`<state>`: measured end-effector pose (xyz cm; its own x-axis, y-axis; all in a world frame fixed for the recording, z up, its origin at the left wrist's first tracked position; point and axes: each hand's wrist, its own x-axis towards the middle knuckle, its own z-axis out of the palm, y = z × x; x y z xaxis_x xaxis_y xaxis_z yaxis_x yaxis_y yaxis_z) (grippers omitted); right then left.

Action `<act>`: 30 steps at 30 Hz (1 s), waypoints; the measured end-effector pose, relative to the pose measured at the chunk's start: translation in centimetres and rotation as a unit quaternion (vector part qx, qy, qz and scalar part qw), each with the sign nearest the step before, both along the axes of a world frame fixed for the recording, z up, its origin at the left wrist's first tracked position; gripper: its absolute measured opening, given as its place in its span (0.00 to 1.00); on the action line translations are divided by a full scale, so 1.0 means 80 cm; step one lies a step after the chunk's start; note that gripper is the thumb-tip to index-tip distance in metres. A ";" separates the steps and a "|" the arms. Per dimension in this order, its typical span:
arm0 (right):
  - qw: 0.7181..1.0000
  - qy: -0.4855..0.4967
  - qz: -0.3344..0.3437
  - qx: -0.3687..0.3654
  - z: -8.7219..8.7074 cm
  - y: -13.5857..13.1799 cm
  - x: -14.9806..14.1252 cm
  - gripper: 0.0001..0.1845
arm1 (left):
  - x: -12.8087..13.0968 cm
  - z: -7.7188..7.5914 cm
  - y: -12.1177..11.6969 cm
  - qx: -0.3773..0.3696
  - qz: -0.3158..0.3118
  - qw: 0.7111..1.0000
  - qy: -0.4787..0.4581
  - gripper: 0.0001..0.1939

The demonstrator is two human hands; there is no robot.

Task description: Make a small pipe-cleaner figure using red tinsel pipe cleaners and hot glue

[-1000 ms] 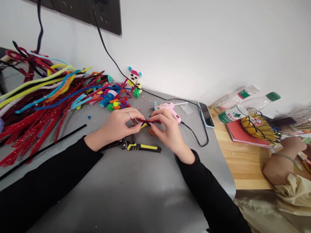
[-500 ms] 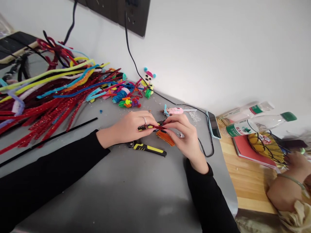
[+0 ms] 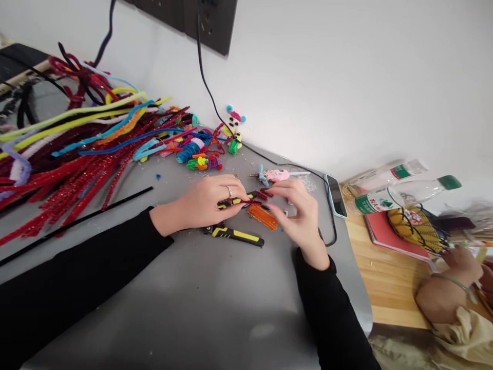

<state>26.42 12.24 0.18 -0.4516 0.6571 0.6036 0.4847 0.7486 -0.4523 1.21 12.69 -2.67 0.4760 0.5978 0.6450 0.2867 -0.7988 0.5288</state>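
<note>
Lying nearest on the desk (image 3: pixel 185 298): pliers (image 3: pixel 239 235), one handle clear, rest hidden by the left hand (image 3: pixel 204 201). That hand has the red piece (image 3: pixel 252 202) pinched between thumb and fingers, just above the desk, mid-scene. Right hand (image 3: pixel 298 211) just beside it, thumb and forefinger parted, nothing visibly gripped; can't tell if a tip brushes the red. Step in hand, my read: shaping the red piece by fingertip. A next move calls for a steady left pinch and precise right-finger placement on something that small; likely bends easily. Orange piece (image 3: pixel 262 218) lies by the right thumb. Red bits (image 3: pixel 265 193) just past the pinch. Glue gun (image 3: pixel 278 176) beyond that, small figures (image 3: pixel 204 162) farther back left.
</note>
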 end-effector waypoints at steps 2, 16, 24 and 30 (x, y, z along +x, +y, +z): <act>0.999 -0.036 0.036 -0.008 -0.003 0.000 -0.006 0.05 | 0.000 0.000 0.001 -0.003 0.008 1.000 0.002 0.10; 0.995 -0.015 0.047 -0.091 -0.010 0.000 -0.011 0.07 | 0.001 -0.004 0.001 -0.016 0.020 1.000 0.013 0.09; 0.996 -0.032 0.040 -0.073 -0.016 0.003 -0.008 0.10 | 0.000 -0.003 0.002 -0.035 0.032 0.998 0.039 0.11; 0.997 -0.027 0.031 -0.068 -0.019 0.004 -0.007 0.09 | 0.001 -0.004 0.001 -0.015 0.033 0.999 0.013 0.10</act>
